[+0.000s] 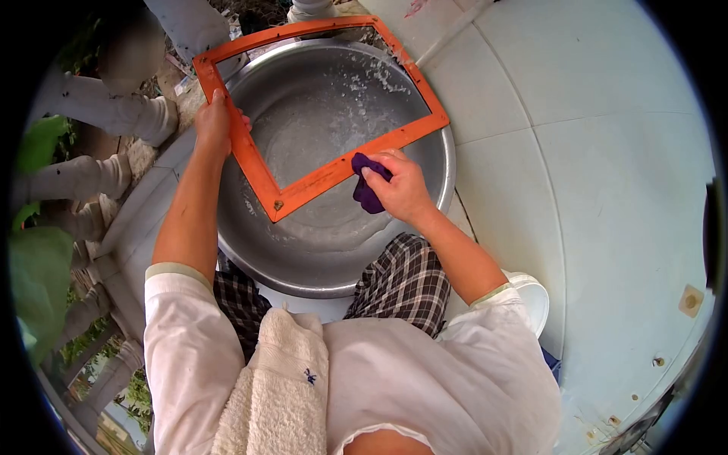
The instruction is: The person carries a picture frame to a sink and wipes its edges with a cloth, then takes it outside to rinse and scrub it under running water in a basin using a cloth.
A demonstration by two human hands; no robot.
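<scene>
An orange rectangular frame (252,164) is held at a slant over a large metal basin (449,163). My left hand (215,127) grips the frame's left side, with the thumb on top and fingertips showing on the inner edge. Bunched in my right hand (400,186) is a dark purple cloth (368,183), pressed against the frame's near bar. Dark specks and a brownish spot mark the orange surface near its closest corner. Water with some white foam or splashes shows inside the basin through the frame's opening.
White balusters (114,114) line the left side, with green leaves beyond. Pale floor tiles (607,189) spread to the right. A white bucket (532,299) stands beside my right elbow. A cream towel (277,379) hangs down my front. My plaid-covered knees touch the basin's near side.
</scene>
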